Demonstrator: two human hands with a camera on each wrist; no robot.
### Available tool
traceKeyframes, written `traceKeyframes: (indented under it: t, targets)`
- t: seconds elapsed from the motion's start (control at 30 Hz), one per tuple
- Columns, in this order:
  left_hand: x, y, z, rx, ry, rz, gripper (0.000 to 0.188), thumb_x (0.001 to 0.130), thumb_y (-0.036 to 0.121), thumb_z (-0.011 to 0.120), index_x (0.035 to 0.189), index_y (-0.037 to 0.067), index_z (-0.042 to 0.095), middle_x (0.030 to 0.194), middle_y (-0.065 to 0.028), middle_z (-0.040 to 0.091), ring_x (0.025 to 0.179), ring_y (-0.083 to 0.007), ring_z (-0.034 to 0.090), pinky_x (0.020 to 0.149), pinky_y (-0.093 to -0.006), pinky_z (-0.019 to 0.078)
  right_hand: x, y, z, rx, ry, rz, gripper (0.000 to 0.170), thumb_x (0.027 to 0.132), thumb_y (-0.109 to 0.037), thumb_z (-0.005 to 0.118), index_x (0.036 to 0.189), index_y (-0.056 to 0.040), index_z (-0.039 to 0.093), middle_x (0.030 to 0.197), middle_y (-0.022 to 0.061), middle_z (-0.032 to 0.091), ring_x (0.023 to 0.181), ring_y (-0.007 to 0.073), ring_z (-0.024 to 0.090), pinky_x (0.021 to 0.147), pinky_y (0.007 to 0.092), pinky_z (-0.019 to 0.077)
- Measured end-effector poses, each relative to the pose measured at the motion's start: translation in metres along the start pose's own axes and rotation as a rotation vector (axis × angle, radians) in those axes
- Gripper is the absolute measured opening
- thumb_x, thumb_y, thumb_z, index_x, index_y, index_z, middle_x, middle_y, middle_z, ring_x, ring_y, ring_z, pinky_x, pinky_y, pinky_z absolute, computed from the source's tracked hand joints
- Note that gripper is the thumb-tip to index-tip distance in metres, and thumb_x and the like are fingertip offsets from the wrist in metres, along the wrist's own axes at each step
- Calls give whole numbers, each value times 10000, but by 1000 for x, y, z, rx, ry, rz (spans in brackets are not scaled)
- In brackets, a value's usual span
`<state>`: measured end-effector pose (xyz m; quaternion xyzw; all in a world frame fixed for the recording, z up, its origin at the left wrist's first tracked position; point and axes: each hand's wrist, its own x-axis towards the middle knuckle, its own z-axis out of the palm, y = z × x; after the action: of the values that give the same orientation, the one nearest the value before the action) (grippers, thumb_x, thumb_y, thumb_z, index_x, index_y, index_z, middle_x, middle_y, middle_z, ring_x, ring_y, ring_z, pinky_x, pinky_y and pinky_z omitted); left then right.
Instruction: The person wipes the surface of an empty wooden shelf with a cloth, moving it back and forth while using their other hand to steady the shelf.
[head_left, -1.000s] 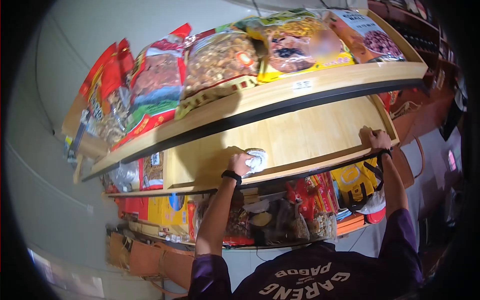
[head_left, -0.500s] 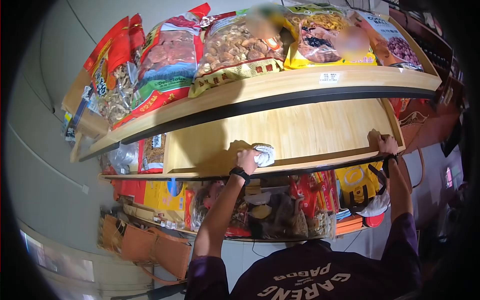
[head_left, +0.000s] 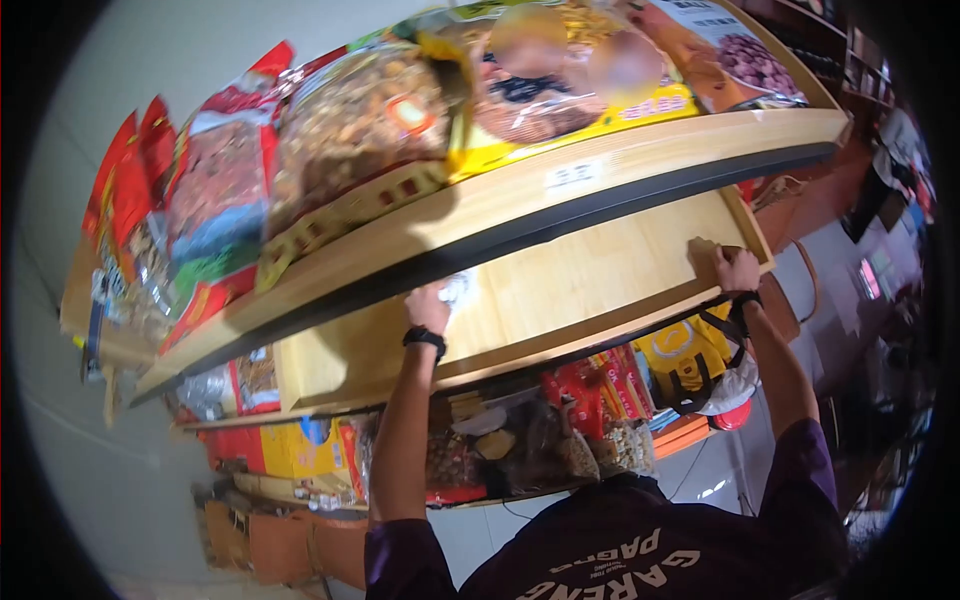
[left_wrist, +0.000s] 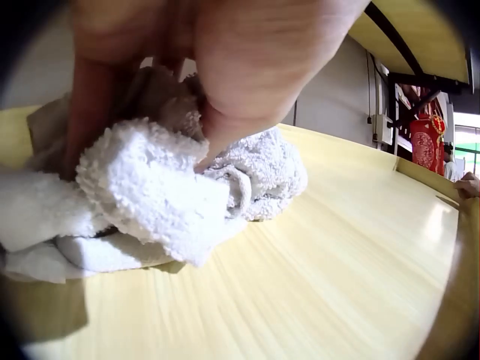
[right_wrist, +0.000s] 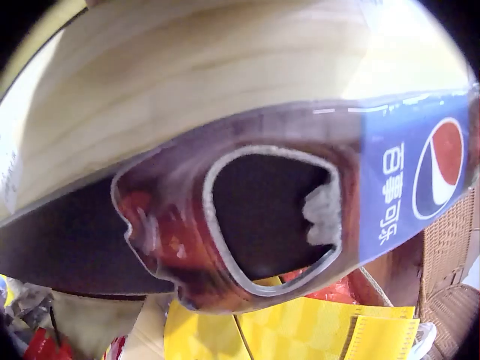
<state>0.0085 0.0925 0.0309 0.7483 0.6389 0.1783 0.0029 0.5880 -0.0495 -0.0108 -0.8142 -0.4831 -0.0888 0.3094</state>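
White bunched terry cloth lies on the pale wooden raised-rim shelf, gripped by the left hand. Risk noted: the wooden upper shelf overhangs closely, so a deeper reach could knock that hand. Right hand at the right-end rim; its closure cannot be told. Shelf surface smooth, partly shadowed; glossy plastic food bags above, pale tiled floor below.

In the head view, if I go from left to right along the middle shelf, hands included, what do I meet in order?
Clear plastic bag → red-edged packet → left hand → white cloth → right hand.
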Motion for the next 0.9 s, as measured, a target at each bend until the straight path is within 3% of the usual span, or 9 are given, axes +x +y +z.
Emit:
traceKeyframes:
  t: [0.1,0.17,0.43,0.9]
  targets:
    - [40,-22,28,-131,274,324,305,743,-11,660,1032,53,736,1007,-221,702,952,-390,675,858,-423,542,-1,-12,-17,36,-56,23,357,886,-346,586,762,-32,704,722,209,655,704,408,652,685,480,529]
    - [56,-33,28,-82,381,432,290,739,-37,645,1011,22,724,1023,-224,701,961,-392,674,864,-419,538,-1,-13,-17,57,-37,22,376,887,-346,579,737,-21,693,705,207,650,687,407,645,673,464,529]
    - [79,-62,20,-19,361,366,297,734,-38,646,1012,28,724,1037,-219,699,986,-387,666,877,-421,532,1,-12,-11,41,9,18,441,909,-363,577,706,20,660,616,217,603,595,397,616,593,440,502]
    - [94,-54,26,11,334,324,309,725,-39,649,1014,37,724,1062,-211,696,1030,-377,651,899,-424,523,1,-18,-18,44,-47,71,366,870,-363,593,749,-42,720,685,204,650,666,396,648,669,442,539]
